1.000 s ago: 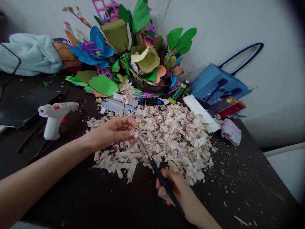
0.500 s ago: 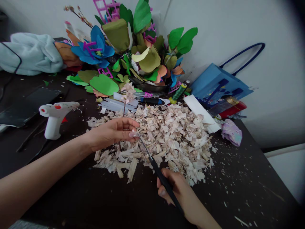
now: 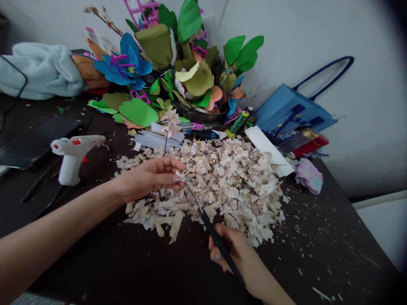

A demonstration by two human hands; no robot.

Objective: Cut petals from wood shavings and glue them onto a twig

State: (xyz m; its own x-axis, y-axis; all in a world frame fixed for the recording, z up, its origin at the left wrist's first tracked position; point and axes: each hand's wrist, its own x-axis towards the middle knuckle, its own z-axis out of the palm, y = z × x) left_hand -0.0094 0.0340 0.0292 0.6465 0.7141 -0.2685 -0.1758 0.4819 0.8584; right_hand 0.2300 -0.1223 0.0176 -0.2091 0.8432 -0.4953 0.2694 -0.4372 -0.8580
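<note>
Dim, diffuse light, blackened right-hand corners, fine detail seemingly soft.

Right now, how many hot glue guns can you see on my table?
1. The white hot glue gun is on the dark table, left of your left hand and the heap of pale scraps. Another could be hidden behind the artificial flowers.

A glue gun (image 3: pixel 71 159), thread spool (image 3: pixel 239 122) and scraps (image 3: pixel 235 182) mark a craft workspace.
</note>
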